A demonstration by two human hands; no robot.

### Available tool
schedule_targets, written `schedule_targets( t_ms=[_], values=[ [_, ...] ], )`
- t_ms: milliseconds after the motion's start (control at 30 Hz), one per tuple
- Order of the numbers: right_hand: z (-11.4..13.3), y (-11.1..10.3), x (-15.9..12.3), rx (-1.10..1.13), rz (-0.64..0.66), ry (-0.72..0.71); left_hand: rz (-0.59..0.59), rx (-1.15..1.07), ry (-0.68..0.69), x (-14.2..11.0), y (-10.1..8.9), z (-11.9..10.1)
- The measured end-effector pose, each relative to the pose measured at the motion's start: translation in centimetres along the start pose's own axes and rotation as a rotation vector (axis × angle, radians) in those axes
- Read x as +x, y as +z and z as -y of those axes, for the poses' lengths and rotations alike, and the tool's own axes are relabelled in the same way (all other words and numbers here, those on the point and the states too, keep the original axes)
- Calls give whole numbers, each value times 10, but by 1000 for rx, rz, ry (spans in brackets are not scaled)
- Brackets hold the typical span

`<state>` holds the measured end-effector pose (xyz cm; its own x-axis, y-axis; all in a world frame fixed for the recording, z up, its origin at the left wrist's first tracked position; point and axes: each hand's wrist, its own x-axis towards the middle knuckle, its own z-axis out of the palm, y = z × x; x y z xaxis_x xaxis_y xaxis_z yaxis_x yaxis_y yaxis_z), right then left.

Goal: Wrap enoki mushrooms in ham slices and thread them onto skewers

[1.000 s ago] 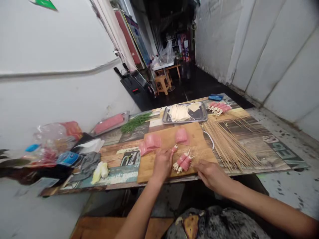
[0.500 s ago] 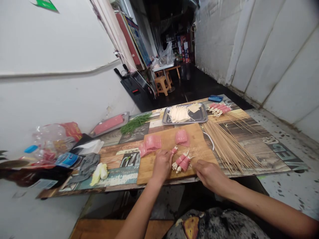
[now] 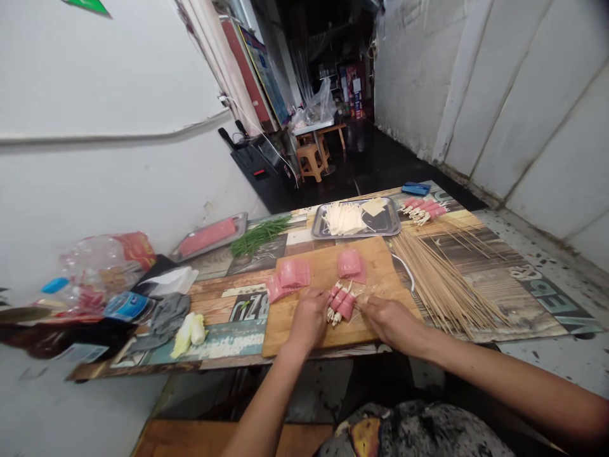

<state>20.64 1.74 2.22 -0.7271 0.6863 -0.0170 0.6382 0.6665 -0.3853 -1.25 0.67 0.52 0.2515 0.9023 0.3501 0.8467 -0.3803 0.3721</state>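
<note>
On a wooden cutting board (image 3: pixel 318 270), my left hand (image 3: pixel 308 319) and my right hand (image 3: pixel 387 320) close in from either side on a small row of pink meat rolls (image 3: pixel 340 302) with white mushroom ends sticking out. My left fingers are curled against the rolls. My right hand pinches at their right end, likely on a thin skewer that I cannot make out. Two stacks of pink meat slices (image 3: pixel 294 274) (image 3: pixel 351 263) lie further back on the board.
A heap of bamboo skewers (image 3: pixel 440 279) lies right of the board. Behind stand a metal tray (image 3: pixel 386 226) with white mushrooms, finished rolls (image 3: pixel 422 210), green chives (image 3: pixel 258 233) and a tray of meat (image 3: pixel 208 236). Bags, a cloth and yellow scraps (image 3: pixel 189 329) crowd the left.
My right hand has moved left, up to the meat rolls. The rolls have been pushed closer together toward my left hand.
</note>
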Motion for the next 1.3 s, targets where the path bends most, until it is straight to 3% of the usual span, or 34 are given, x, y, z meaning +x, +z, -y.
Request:
schedule_targets(
  t_ms=[133, 300, 467, 533, 600, 667, 767, 933, 1067, 1200, 1300],
  values=[
    [-8, 3, 8, -40, -8, -25, 6, -86, -10, -3, 1, 8],
    [-12, 7, 7, -138, -103, -56, -185, -128, -131, -18, 11, 9],
    [-30, -14, -2, -68, -208, -3, -221, -65, -48, -24, 12, -4],
    [-51, -32, -10, -58, -283, 139, -253, -22, -56, -24, 11, -14],
    [-77, -49, -20, -131, -307, 379, -303, 36, -86, -23, 13, -25],
    [-102, -58, -30, -253, -235, 636, -346, 109, -112, -23, 17, -34],
    [-124, -57, -38, -329, -136, 770, -395, 192, -151, -25, 26, -40],
    [-126, -45, -38, -308, -147, 797, -423, 180, -156, -31, 33, -37],
    [-127, -50, -37, -309, -184, 808, -423, 135, -142, -33, 33, -36],
    [-122, -61, -45, -269, -347, 773, -415, 99, -157, -32, 32, -39],
    [-97, -58, -59, -153, -506, 613, -427, 76, -129, -33, 32, -39]
  ],
)
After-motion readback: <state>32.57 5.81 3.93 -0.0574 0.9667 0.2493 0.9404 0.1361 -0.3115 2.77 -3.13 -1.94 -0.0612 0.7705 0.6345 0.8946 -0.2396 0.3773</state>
